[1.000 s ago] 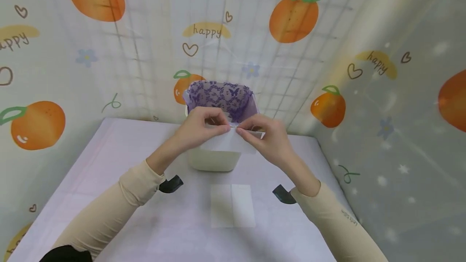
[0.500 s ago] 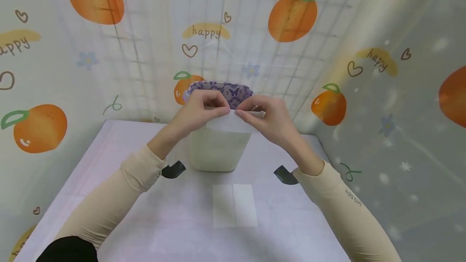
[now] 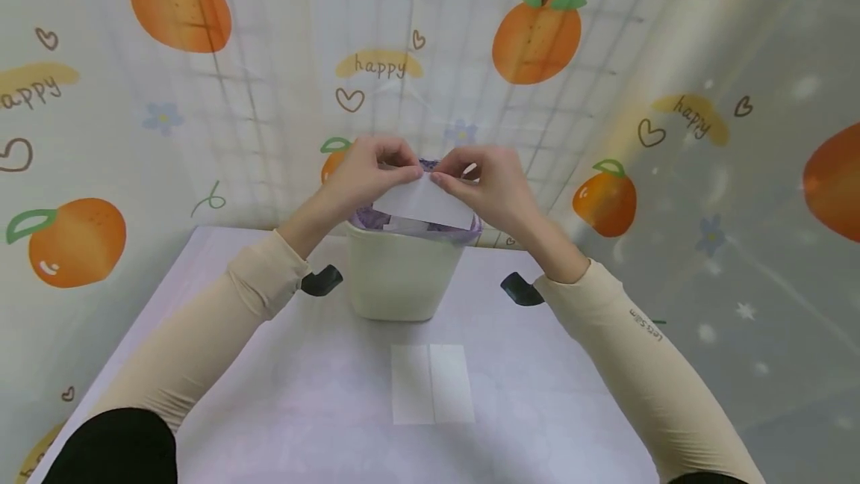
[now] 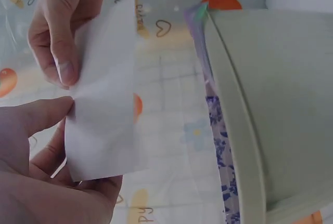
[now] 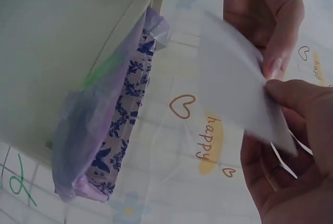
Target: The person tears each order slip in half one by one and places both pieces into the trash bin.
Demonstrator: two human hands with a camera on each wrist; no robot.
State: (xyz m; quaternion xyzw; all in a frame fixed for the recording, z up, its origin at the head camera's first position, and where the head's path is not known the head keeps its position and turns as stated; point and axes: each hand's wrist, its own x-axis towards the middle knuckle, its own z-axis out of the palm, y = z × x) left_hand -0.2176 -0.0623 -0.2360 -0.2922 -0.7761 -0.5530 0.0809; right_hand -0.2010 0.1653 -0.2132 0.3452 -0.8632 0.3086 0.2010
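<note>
My left hand (image 3: 372, 174) and right hand (image 3: 496, 181) pinch the top edge of a small white sheet of paper (image 3: 425, 202), thumbs and index fingers almost meeting at its middle. The sheet hangs tilted over the mouth of a pale green trash bin (image 3: 402, 275). A purple patterned liner bag (image 5: 122, 112) folds over the bin's rim and shows printed butterflies inside. Behind the held sheet's lower edge, a white strip (image 3: 405, 225) shows at the bin's mouth. In the left wrist view the paper (image 4: 104, 99) is apart from the bin.
Two white paper pieces (image 3: 412, 387) lie side by side on the white-covered table (image 3: 302, 409), in front of the bin. A curtain (image 3: 269, 81) printed with oranges hangs behind and along the sides. Dark straps or mounts (image 3: 322, 280) stick out at both wrists.
Both hands have risen with the paper, from in front of the bin's wall to above its mouth. More of the bin's front now shows. The pieces on the table stay put.
</note>
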